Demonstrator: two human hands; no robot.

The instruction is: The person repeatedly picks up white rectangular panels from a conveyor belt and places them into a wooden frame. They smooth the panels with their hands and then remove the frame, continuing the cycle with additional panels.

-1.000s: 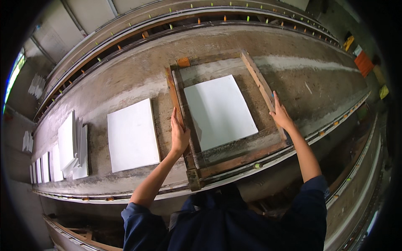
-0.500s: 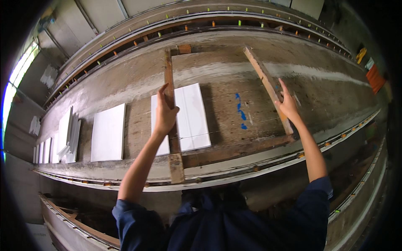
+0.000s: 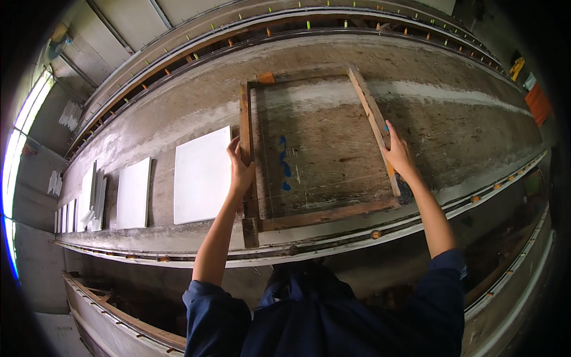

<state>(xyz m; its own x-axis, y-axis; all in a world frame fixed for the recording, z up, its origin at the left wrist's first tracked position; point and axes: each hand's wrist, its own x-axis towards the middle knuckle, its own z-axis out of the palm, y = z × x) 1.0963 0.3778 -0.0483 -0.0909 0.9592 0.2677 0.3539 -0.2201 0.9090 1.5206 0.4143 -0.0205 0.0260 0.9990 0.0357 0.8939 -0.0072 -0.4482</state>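
A large rectangular wooden frame point(image 3: 315, 220) lies level at or just above the long table, in front of me. My left hand point(image 3: 239, 169) grips its left side bar, fingers curled over the wood. My right hand point(image 3: 401, 156) holds the slanting right bar, thumb on the inner side. Thin lines cross the frame's lower part, and blue smears point(image 3: 285, 163) show through it. Just left of the frame a white sheet point(image 3: 202, 175) lies flat, its right edge close to my left fingers.
The long stained table point(image 3: 476, 131) carries another white sheet point(image 3: 134, 193) and a bundle of upright or leaning white pieces point(image 3: 93, 199) farther left. A rail with small stops point(image 3: 376, 234) runs along the near edge. Another railed table point(image 3: 267, 31) lies beyond.
Both hands have shifted the frame to the right along the table. The white sheet that lay partly under its left bar is now fully visible, left of the frame. My view has moved right too.
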